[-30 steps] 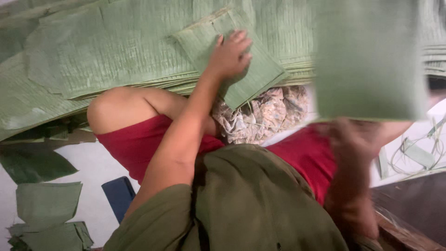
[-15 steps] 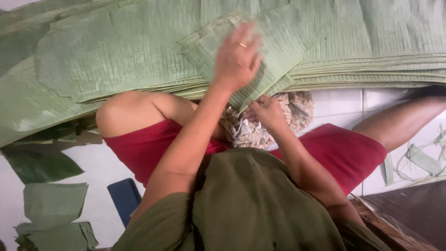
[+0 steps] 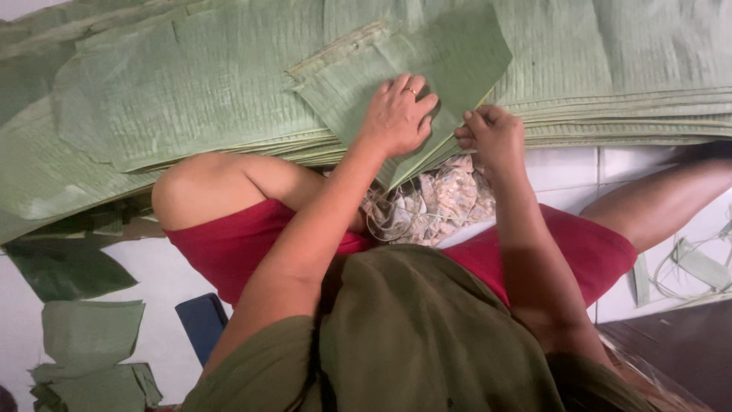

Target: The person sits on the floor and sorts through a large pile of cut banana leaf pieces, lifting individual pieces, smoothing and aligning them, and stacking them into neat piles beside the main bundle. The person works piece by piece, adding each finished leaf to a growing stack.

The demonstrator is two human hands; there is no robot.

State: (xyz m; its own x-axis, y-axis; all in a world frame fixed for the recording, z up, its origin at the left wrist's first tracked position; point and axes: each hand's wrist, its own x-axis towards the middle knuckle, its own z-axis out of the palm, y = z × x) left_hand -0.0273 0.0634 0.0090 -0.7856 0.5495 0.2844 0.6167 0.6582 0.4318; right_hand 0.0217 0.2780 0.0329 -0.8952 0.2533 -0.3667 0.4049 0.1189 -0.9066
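Note:
A small rectangular piece of green banana leaf (image 3: 450,61) lies on top of a big stack of long banana leaves (image 3: 191,99). My left hand (image 3: 396,114), with a ring on one finger, presses flat on that piece, fingers spread. My right hand (image 3: 494,137) pinches the near edge of the piece, right beside the left hand. Under both hands, between my knees, sits a crumpled patterned cloth bundle (image 3: 435,202).
I sit on a white tiled floor (image 3: 564,168) in red shorts and an olive shirt. Cut leaf pieces (image 3: 91,336) and a dark leaf (image 3: 65,271) lie at lower left by a dark blue flat object (image 3: 202,324). Leaf strips (image 3: 698,267) lie at right.
My right hand dropped the leaf piece it held close to the camera and came up to the edge of the piece under my left hand. The left hand shifted slightly on the stack.

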